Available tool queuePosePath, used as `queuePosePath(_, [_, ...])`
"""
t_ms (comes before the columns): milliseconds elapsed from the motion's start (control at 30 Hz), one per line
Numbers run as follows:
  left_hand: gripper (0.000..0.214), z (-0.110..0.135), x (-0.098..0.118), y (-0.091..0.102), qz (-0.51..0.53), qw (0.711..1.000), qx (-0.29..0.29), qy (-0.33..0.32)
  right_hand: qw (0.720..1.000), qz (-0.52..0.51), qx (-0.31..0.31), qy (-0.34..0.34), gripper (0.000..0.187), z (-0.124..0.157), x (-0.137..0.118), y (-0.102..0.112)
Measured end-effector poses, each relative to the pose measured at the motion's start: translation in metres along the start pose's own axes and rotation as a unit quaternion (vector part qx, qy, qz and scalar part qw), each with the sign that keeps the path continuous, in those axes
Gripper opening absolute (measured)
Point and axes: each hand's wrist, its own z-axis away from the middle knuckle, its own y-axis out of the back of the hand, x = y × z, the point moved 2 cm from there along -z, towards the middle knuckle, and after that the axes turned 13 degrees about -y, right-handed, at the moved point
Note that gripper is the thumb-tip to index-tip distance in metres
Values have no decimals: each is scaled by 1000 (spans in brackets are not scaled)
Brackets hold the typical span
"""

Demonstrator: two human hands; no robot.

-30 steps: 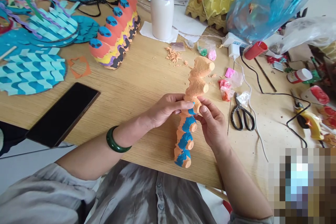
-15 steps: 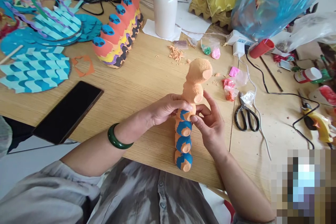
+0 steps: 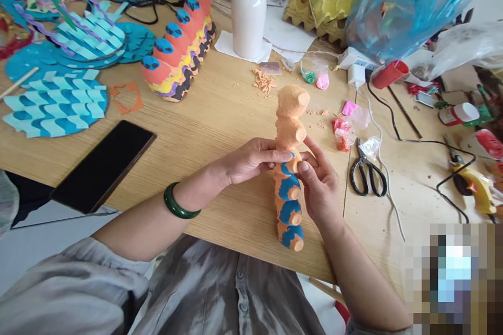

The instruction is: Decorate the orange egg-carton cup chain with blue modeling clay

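Note:
Both hands grip an orange egg-carton strip point(image 3: 288, 133) of bumpy segments, held lengthwise in front of me over the table edge. Its nearer segments carry blue clay patches point(image 3: 288, 187); the two far segments are plain orange. My left hand point(image 3: 257, 159), a green bangle on its wrist, closes on the strip's middle from the left, thumb laid on a segment at the blue. From the right, my right hand point(image 3: 320, 178) pinches the same segment between thumb and fingers. Fingers behind the strip are partly hidden.
A finished-looking painted caterpillar point(image 3: 178, 44) lies at the upper left, near a phone point(image 3: 104, 165). A white bottle point(image 3: 249, 15) stands at the back. Black-handled scissors point(image 3: 367, 172), clay packets point(image 3: 341, 131) and cables point(image 3: 393, 115) lie on the right.
The strip's near end has swung to the right and its far end slightly left, so it points straighter away from me. Both hands keep their hold on it.

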Motion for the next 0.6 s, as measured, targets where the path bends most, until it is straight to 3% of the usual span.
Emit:
queuePosePath(300, [30, 1, -7, 6, 19, 1000, 7, -4, 995, -58, 5, -78, 52, 0, -2, 0])
queuePosePath(600, [25, -1, -8, 5, 4, 1000, 1, -24, 993, -49, 20, -101, 56, -3, 0, 1])
